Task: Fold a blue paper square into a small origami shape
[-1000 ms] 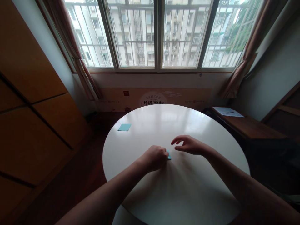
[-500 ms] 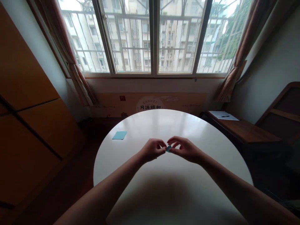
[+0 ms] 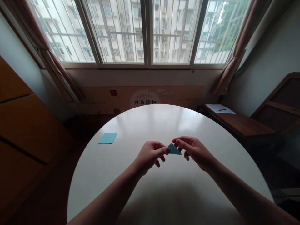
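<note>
A small teal triangle of folded paper (image 3: 174,149) is held above the white table, its long point facing right. My left hand (image 3: 150,155) pinches the triangle's left corner between thumb and index finger, with the other fingers curled loosely below. At the paper's upper right, my right hand (image 3: 191,147) has its fingers bent and apart. Its thumb and index tips are close to the paper's top edge; whether one of them touches it I cannot tell.
A teal square of paper (image 3: 107,138) lies at the left of the round white table (image 3: 150,125). To the right, a wooden bench (image 3: 253,123) bears a white sheet (image 3: 220,108) with a pen. A printed cardboard panel (image 3: 93,97) stands below the window.
The paper has turned so that its triangle shape shows. My right thumb has shifted up off its lower side, and my hands are slightly farther apart. The camera view has tilted down and shifted.
</note>
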Action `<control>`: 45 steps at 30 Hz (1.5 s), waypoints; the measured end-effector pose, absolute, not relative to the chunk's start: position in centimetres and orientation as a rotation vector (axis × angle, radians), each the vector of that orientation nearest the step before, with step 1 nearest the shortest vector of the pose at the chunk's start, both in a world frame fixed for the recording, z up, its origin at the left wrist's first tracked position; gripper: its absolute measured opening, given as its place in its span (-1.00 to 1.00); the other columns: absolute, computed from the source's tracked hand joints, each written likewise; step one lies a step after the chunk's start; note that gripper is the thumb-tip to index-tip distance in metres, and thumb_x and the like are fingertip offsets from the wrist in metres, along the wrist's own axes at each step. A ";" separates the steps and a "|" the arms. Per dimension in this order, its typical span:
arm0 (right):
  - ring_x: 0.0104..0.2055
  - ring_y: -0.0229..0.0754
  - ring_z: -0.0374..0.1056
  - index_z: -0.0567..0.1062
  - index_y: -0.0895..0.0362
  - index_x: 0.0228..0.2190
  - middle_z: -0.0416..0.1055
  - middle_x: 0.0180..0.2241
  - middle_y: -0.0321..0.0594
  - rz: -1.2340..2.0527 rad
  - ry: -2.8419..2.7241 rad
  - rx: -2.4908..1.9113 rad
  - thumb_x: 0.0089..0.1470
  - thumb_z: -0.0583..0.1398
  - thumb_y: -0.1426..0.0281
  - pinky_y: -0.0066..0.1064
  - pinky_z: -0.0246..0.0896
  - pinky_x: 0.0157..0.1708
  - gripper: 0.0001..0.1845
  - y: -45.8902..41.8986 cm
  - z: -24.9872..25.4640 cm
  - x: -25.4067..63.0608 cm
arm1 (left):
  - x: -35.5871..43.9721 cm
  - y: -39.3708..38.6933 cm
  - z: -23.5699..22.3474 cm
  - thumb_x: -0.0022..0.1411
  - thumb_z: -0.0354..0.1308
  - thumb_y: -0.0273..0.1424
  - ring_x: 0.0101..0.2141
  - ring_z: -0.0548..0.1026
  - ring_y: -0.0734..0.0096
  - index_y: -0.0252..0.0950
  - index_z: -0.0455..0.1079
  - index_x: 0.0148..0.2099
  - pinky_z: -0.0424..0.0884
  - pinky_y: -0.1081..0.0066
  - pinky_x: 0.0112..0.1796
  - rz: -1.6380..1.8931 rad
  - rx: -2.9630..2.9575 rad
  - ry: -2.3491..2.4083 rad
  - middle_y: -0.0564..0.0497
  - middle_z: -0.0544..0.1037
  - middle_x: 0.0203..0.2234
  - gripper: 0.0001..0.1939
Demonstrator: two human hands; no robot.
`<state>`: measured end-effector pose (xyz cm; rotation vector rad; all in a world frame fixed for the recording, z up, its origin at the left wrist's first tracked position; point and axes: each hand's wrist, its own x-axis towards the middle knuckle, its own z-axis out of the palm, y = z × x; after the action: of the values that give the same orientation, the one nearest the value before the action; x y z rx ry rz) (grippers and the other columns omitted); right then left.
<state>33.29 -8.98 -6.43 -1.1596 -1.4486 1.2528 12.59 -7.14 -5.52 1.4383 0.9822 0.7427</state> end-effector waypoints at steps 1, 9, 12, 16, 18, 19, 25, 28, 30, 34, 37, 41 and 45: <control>-0.37 -0.20 0.37 0.59 0.19 -0.22 0.52 -0.30 -0.08 1.271 -1.419 -1.156 0.12 0.28 0.04 -0.55 0.13 -0.64 -0.55 -9.0 -6.4 33.6 | 12.5 -7.3 -5.5 0.08 0.30 -0.25 -0.57 0.43 0.49 -0.40 0.51 -0.39 0.28 0.60 -0.70 0.733 1.375 0.980 -0.01 0.48 -0.57 -0.73; -0.52 -0.32 0.27 0.61 0.18 -0.29 0.47 -0.44 -0.20 1.416 -1.479 -1.113 0.05 0.37 0.14 -0.58 0.06 -0.66 -0.65 -9.2 -6.8 34.1 | 11.8 -7.5 -4.9 0.01 0.36 -0.30 -0.58 0.39 0.50 -0.41 0.53 -0.43 0.28 0.61 -0.69 0.684 1.349 0.986 0.01 0.46 -0.62 -0.77; -0.61 -0.39 0.17 0.61 0.19 -0.31 0.41 -0.53 -0.27 1.431 -1.503 -1.132 0.03 0.38 0.13 -0.57 0.01 -0.68 -0.64 -9.5 -7.0 33.7 | 11.8 -7.7 -5.1 0.03 0.35 -0.29 -0.60 0.37 0.52 -0.41 0.56 -0.41 0.29 0.60 -0.68 0.684 1.390 0.985 0.03 0.45 -0.64 -0.77; -0.63 -0.40 0.15 0.60 0.20 -0.33 0.40 -0.55 -0.27 1.401 -1.498 -1.154 0.05 0.37 0.12 -0.57 -0.01 -0.70 -0.63 -9.9 -7.1 33.3 | 12.0 -8.0 -5.3 0.09 0.30 -0.27 -0.58 0.37 0.50 -0.40 0.58 -0.37 0.32 0.57 -0.66 0.695 1.474 1.015 0.02 0.46 -0.62 -0.76; -0.65 -0.41 0.11 0.60 0.20 -0.35 0.39 -0.57 -0.28 1.346 -1.508 -1.156 0.05 0.37 0.14 -0.56 -0.05 -0.70 -0.66 -10.0 -7.0 33.2 | 12.1 -8.1 -5.3 0.12 0.29 -0.26 -0.53 0.41 0.46 -0.38 0.60 -0.32 0.35 0.56 -0.63 0.707 1.539 1.028 -0.01 0.52 -0.55 -0.76; -0.65 -0.42 0.09 0.60 0.20 -0.36 0.39 -0.57 -0.29 1.318 -1.518 -1.156 0.05 0.37 0.16 -0.56 -0.07 -0.71 -0.68 -10.1 -6.9 33.2 | 12.2 -8.2 -5.3 0.13 0.28 -0.26 -0.50 0.43 0.44 -0.37 0.60 -0.30 0.37 0.55 -0.61 0.713 1.564 1.031 -0.03 0.55 -0.51 -0.76; -0.58 -0.36 0.19 0.60 0.16 -0.37 0.43 -0.52 -0.27 1.230 -1.605 -1.155 0.06 0.36 0.25 -0.54 0.02 -0.64 -0.78 -10.5 -6.7 32.8 | 12.2 -8.3 -5.1 0.13 0.28 -0.27 -0.50 0.42 0.43 -0.37 0.59 -0.34 0.38 0.51 -0.58 0.699 1.592 1.042 -0.02 0.55 -0.51 -0.77; -0.45 -0.26 0.33 0.59 0.15 -0.37 0.47 -0.44 -0.22 1.217 -1.624 -1.122 0.08 0.34 0.23 -0.50 0.17 -0.54 -0.78 -10.6 -6.7 32.8 | 12.2 -8.5 -4.9 0.12 0.28 -0.28 -0.50 0.42 0.43 -0.36 0.59 -0.36 0.37 0.50 -0.54 0.658 1.653 1.041 -0.01 0.56 -0.53 -0.79; -0.39 -0.22 0.37 0.58 0.15 -0.37 0.48 -0.43 -0.22 1.246 -1.639 -1.101 0.08 0.34 0.25 -0.47 0.23 -0.48 -0.79 -10.6 -6.7 32.9 | 12.2 -8.6 -4.8 0.12 0.27 -0.30 -0.51 0.43 0.43 -0.34 0.60 -0.36 0.35 0.50 -0.53 0.638 1.700 1.039 -0.01 0.57 -0.53 -0.81; -0.40 -0.23 0.37 0.55 0.16 -0.38 0.47 -0.44 -0.25 1.313 -1.679 -1.075 0.07 0.32 0.34 -0.46 0.25 -0.45 -0.87 -10.6 -6.9 32.9 | 12.4 -8.7 -5.0 0.13 0.27 -0.34 -0.48 0.44 0.44 -0.32 0.59 -0.36 0.33 0.53 -0.51 0.626 1.764 1.022 0.01 0.58 -0.51 -0.85; -0.43 -0.26 0.32 0.52 0.16 -0.42 0.44 -0.46 -0.26 1.289 -1.700 -1.085 0.08 0.28 0.40 -0.49 0.20 -0.50 -0.92 -10.7 -7.0 32.7 | 12.5 -8.8 -5.1 0.12 0.25 -0.38 -0.45 0.45 0.45 -0.32 0.57 -0.34 0.31 0.55 -0.50 0.667 1.824 0.999 0.02 0.58 -0.47 -0.88; -0.47 -0.29 0.26 0.51 0.16 -0.43 0.42 -0.47 -0.28 1.243 -1.731 -1.081 0.05 0.28 0.40 -0.52 0.14 -0.54 -0.91 -11.0 -7.1 32.2 | 12.7 -9.1 -5.3 0.10 0.23 -0.40 -0.48 0.43 0.49 -0.33 0.50 -0.39 0.28 0.56 -0.51 0.683 1.898 0.978 0.04 0.54 -0.49 -0.91; -0.51 -0.32 0.23 0.53 0.16 -0.43 0.44 -0.47 -0.27 1.146 -1.788 -1.061 0.04 0.28 0.39 -0.50 0.12 -0.56 -0.92 -11.4 -7.1 32.1 | 12.8 -9.5 -5.4 0.07 0.21 -0.44 -0.49 0.40 0.51 -0.32 0.43 -0.44 0.26 0.56 -0.51 0.714 1.937 0.954 0.07 0.50 -0.51 -0.93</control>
<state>32.10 -11.42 -7.09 -1.0614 -1.7878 1.1459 12.84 -9.50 -5.44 1.9367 0.9544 0.7142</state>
